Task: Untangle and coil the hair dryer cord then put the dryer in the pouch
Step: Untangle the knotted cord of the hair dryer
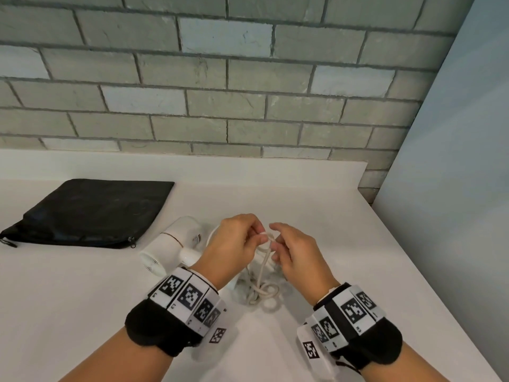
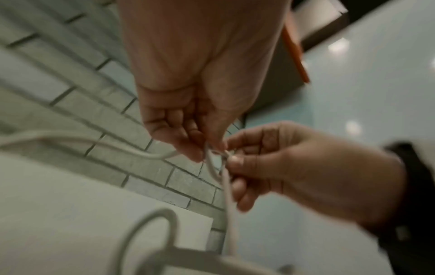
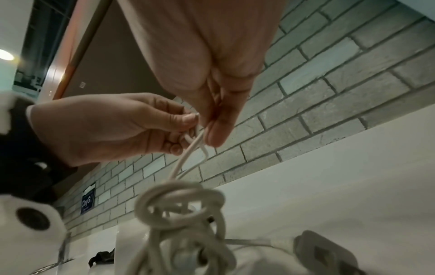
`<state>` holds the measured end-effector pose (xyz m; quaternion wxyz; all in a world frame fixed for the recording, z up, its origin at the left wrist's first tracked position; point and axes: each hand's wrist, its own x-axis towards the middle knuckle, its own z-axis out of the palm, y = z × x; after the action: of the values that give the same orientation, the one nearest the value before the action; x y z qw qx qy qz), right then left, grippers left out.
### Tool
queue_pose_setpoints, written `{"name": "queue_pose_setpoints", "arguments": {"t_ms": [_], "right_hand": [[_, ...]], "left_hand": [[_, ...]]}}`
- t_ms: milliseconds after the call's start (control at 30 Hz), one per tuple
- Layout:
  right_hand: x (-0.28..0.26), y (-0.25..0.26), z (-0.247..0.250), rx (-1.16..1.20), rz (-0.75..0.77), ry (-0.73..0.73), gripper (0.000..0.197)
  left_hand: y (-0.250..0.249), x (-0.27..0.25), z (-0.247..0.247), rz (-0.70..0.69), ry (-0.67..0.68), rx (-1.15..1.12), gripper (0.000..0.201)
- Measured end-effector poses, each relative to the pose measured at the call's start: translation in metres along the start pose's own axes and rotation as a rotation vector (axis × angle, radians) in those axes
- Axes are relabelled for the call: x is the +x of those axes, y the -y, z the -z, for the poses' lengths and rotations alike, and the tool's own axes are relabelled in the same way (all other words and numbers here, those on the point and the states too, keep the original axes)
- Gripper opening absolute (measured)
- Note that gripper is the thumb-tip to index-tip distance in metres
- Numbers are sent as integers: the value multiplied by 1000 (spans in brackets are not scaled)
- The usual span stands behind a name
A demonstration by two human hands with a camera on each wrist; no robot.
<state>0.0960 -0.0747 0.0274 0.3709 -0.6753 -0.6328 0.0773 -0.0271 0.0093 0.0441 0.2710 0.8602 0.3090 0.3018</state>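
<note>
A white surface [image 1: 82, 312] meets a grey brick wall [image 1: 220, 78]. Just right of the hair dryer [image 1: 176, 248], left hand [image 1: 234, 244] and right hand [image 1: 296, 253] pinch its knotted cord [image 1: 261, 288]; the black pouch [image 1: 91, 213] lies left.

A white surface [image 1: 316, 216] with a low raised back ledge [image 1: 165, 165] meets a wall of grey-green brick tiles [image 1: 209, 78] with darker joints. A smooth pale panel [image 1: 454, 161] stands at the right. A small blue sign [image 3: 87, 201] is fixed to the tiles.
</note>
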Motion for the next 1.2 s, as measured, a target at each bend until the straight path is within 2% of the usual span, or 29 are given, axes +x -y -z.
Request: {"name": "queue_pose_setpoints", "arguments": {"t_ms": [67,167,267,367,433,500,533,633,700,733,833,867,900,1000,1067,1133,1200], "right_hand": [[1,-2,-1,-31,2,-56,18],[2,-5,9,219,-25,-119,13],[-1,-4,20,587,-27,32,12],[-4,-2,25,993,-140,135,13],[-1,-3,29,951,-176,113,3],[2,-9,35,799,-153,80,17],[2,-12,37,814,-130,70,20],[-1,-20,43,1168,-94,27,24],[-2,-19,45,1341,-130,63,29],[-1,-16,46,1315,-152,85,29],[5,-10,51,935,-177,118,31],[7,-11,53,894,-156,129,29],[7,-13,55,944,-128,120,27],[4,-26,62,1304,-73,18,22],[2,-29,64,1421,-110,24,22],[1,-26,64,1360,-207,47,29],[3,-24,63,1089,-241,18,38]], "left_hand": [[2,2,-1,108,-26,-109,13],[10,8,2,244,-54,-243,18],[15,13,8,345,-54,-419,17],[9,16,8,348,-20,-510,14],[5,17,6,333,-19,-499,12],[4,16,4,317,-21,-457,13],[3,16,5,310,-31,-452,15],[1,23,16,300,-102,-531,15],[-2,28,24,291,-112,-556,16],[-3,30,25,283,-108,-541,18],[-6,30,20,281,-106,-471,16],[-5,29,20,285,-120,-460,15],[-3,28,22,291,-146,-457,14],[3,31,39,303,-232,-471,14],[2,31,50,270,-253,-449,13],[-3,31,53,231,-264,-412,15],[-7,29,54,207,-263,-360,14]]}}
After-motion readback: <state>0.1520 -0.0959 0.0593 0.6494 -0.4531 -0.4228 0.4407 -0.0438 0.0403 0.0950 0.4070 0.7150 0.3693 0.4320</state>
